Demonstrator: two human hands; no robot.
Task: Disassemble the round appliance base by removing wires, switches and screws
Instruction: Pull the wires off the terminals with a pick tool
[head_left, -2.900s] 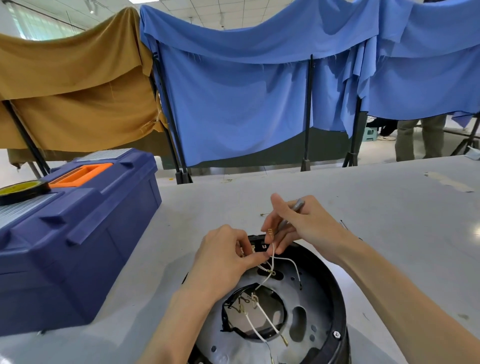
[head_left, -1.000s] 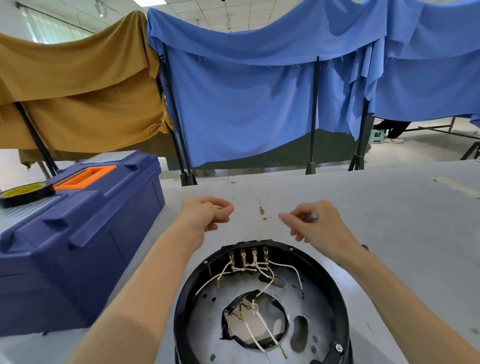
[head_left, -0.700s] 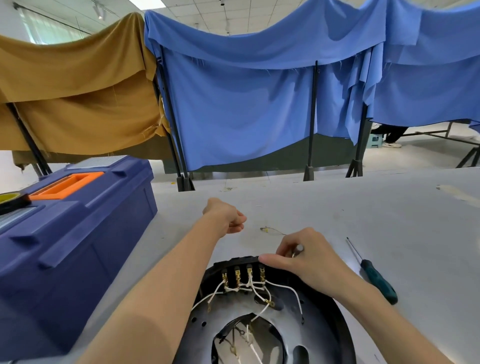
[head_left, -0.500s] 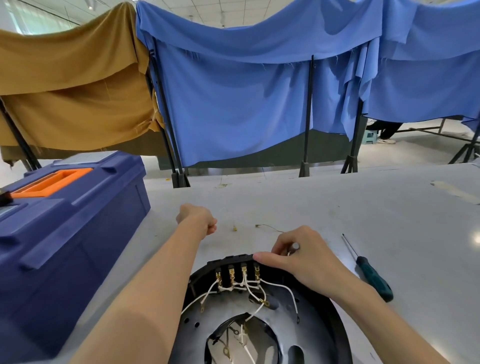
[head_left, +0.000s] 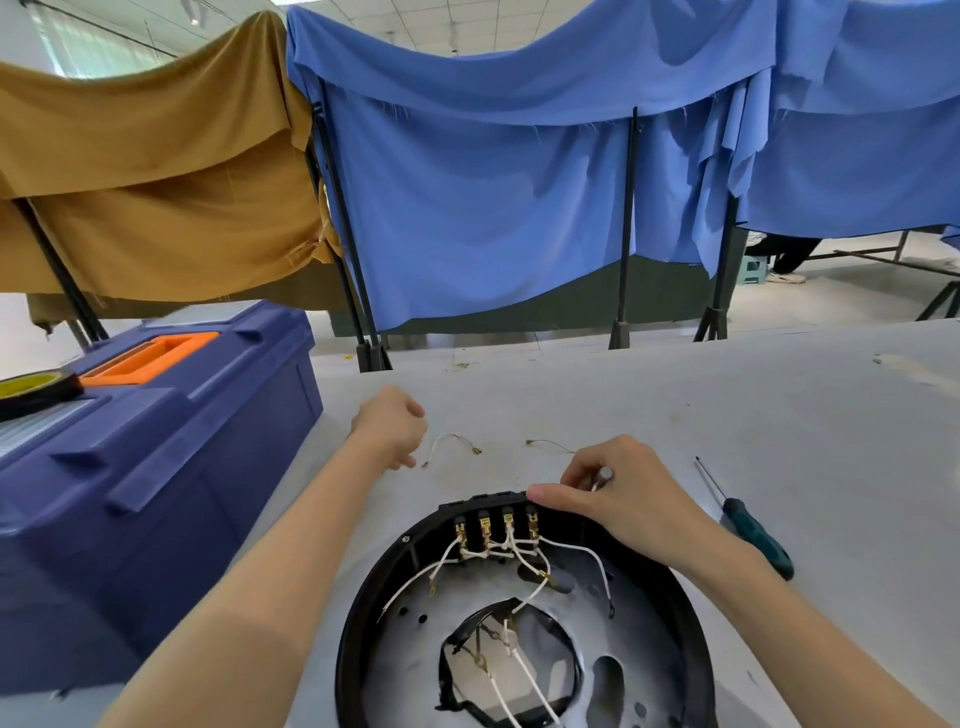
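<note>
Grey tabletop (head_left: 727, 405) fills the foreground, and nearest on it sits the round appliance base (head_left: 356, 618), open side up, white wires (head_left: 447, 560) still plugged into its row of terminals (head_left: 493, 526). On the far rim rests the right hand (head_left: 618, 501), fingers curled round a silvery rod (head_left: 605, 473). Beyond, the left hand (head_left: 389, 426) hovers loosely curled with nothing seen in it, beside a loose wire (head_left: 451, 441). A green-handled screwdriver (head_left: 758, 535) lies off right, a blue toolbox (head_left: 156, 467) left. Blue and tan cloths (head_left: 493, 208) hang behind
</note>
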